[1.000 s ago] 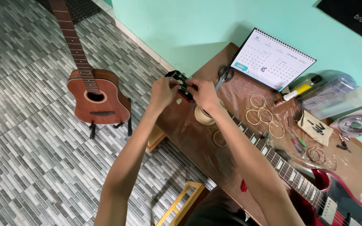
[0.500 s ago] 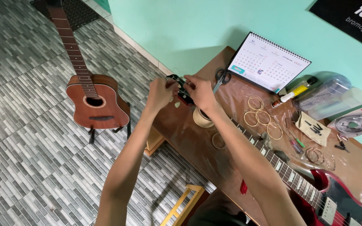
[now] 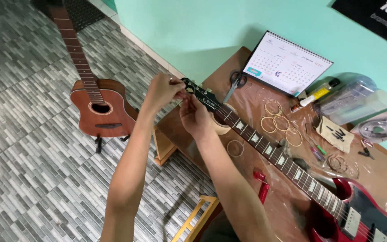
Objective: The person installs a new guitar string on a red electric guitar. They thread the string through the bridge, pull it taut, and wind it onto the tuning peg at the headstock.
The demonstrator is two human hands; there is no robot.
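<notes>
A red electric guitar (image 3: 359, 210) lies across the brown workbench (image 3: 247, 179), its neck (image 3: 269, 150) running up-left to a black headstock (image 3: 201, 95) that overhangs the bench's end. My left hand (image 3: 163, 92) pinches at the far tip of the headstock, by the tuning pegs. My right hand (image 3: 194, 117) grips the headstock's near side just below it. The fingers hide what they pinch. A pale round neck rest (image 3: 222, 127) sits under the neck.
An acoustic guitar (image 3: 97, 107) stands on the tiled floor to the left. On the bench are scissors (image 3: 234, 83), a desk calendar (image 3: 287, 62), several coiled strings (image 3: 276, 121), a red tool (image 3: 262, 186), a small bottle (image 3: 316, 94) and plastic packets (image 3: 354, 101). A wooden stool frame (image 3: 198, 217) stands below.
My view has shifted slightly. My right hand has slid down from the headstock's top to its near side; my left hand stays at the tip.
</notes>
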